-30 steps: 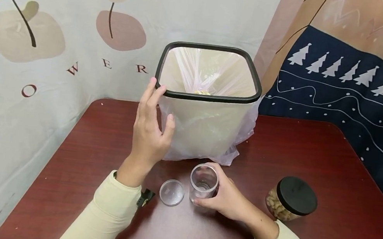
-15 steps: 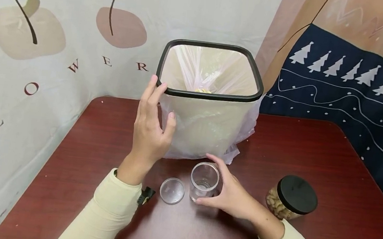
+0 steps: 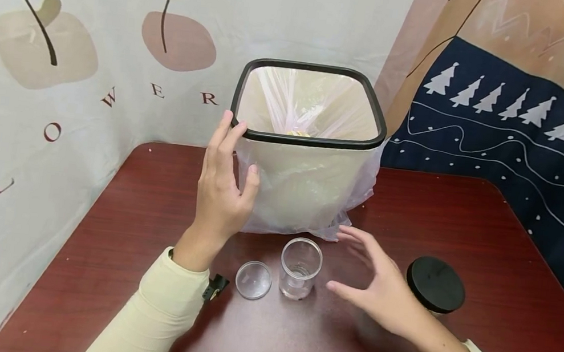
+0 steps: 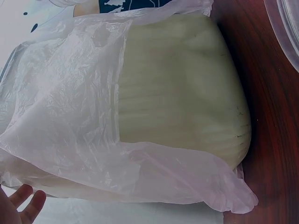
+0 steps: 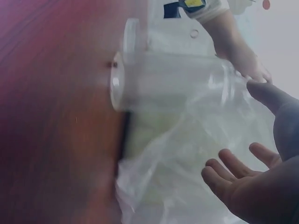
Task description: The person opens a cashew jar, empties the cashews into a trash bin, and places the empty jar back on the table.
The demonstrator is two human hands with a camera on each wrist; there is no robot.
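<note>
A pale trash can (image 3: 306, 190) with a black rim and a thin pinkish plastic bag liner (image 4: 70, 102) stands at the table's back. My left hand (image 3: 223, 193) touches its left front rim corner with straight fingers. A clear, uncapped plastic jar (image 3: 300, 270) stands upright in front of the can, and its round clear lid (image 3: 253, 280) lies to its left. Right of the jar, apart from it, my right hand (image 3: 384, 287) spreads its fingers and holds nothing. In the right wrist view the jar (image 5: 173, 81) appears sideways beyond the fingers.
A jar with a black lid (image 3: 436, 284) stands at the right, its body mostly hidden behind my right hand and forearm. The reddish-brown table (image 3: 114, 250) meets patterned cloth (image 3: 97, 19) behind and at the sides. Something yellow (image 3: 298, 133) shows inside the can.
My right hand has let go of the clear jar and moved right, toward the black-lidded jar. The clear jar stays where it was, and my left hand has kept its place on the rim.
</note>
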